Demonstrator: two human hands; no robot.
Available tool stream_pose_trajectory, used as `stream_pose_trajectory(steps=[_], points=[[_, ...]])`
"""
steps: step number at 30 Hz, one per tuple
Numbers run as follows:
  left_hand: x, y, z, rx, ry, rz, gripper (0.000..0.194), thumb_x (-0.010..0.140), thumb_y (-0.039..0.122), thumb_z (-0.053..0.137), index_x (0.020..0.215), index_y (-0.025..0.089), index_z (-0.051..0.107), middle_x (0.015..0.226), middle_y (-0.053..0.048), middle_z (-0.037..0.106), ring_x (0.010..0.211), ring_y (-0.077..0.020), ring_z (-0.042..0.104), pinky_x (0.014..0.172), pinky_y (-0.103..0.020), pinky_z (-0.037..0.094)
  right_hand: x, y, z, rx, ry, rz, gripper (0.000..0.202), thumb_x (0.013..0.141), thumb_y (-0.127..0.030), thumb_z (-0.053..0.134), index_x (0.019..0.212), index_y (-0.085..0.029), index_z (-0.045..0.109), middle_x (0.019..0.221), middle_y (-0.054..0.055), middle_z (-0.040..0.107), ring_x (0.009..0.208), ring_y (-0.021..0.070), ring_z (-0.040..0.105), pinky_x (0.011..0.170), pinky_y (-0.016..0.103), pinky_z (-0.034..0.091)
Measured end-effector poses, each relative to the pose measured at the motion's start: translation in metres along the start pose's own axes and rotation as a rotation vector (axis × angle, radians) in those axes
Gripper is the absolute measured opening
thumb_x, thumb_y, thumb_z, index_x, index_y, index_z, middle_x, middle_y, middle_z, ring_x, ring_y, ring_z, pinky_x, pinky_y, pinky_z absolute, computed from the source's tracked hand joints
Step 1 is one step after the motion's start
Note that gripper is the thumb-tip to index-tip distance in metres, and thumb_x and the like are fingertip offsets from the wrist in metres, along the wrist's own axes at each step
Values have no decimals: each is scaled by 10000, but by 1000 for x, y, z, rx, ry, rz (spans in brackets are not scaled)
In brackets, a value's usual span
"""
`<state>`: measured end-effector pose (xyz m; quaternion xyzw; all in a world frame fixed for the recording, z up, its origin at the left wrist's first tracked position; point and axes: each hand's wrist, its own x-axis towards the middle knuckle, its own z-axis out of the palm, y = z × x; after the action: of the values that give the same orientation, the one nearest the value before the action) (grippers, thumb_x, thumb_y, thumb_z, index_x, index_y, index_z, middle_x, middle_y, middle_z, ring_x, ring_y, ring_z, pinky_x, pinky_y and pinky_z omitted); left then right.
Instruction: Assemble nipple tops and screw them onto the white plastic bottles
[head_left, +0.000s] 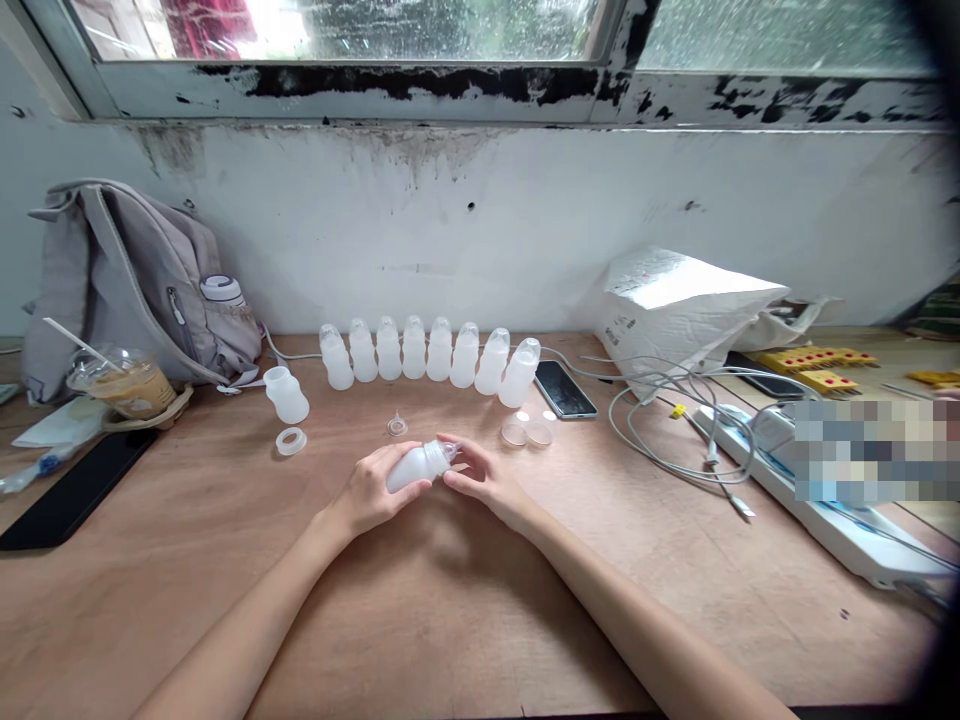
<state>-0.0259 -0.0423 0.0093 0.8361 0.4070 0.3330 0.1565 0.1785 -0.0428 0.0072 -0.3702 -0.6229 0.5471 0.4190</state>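
A white baby bottle lies tilted in my left hand, whose fingers wrap round its body. At its top is a clear nipple with a collar, and my right hand pinches there with thumb and fingers. Just behind sits a loose clear nipple. To the left an uncapped bottle stands tilted in view, with a white ring in front of it. Two clear round caps lie to the right.
Several capped bottles form a curved row near the wall. Behind the caps lies a phone. Cables and a power strip occupy the right; a backpack, drink cup and black slab the left.
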Motion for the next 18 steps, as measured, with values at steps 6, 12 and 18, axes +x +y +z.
stream_pose_trajectory(steps=[6,12,18], points=[[-1,2,0,-34,-76,-46,463,748,440,580,1136,200,503,1112,-75,608,999,-219,577,868,-337,457,0,5,1,-100,84,38,369,688,-370,667,998,-188,579,763,1,589,602,113,504,563,249,408],[3,6,-2,-208,-115,-115,552,650,441,674,1117,190,521,1087,-72,613,959,-227,578,830,-321,454,-3,-2,6,-142,127,17,347,713,-381,642,997,-189,589,823,20,597,690,138,520,617,267,413],[5,18,-1,-510,-309,-343,464,678,435,638,1046,160,573,822,-27,648,711,-171,594,622,-253,468,-6,-5,9,39,34,9,379,695,-369,668,1012,-195,552,870,22,589,781,158,549,667,272,437]])
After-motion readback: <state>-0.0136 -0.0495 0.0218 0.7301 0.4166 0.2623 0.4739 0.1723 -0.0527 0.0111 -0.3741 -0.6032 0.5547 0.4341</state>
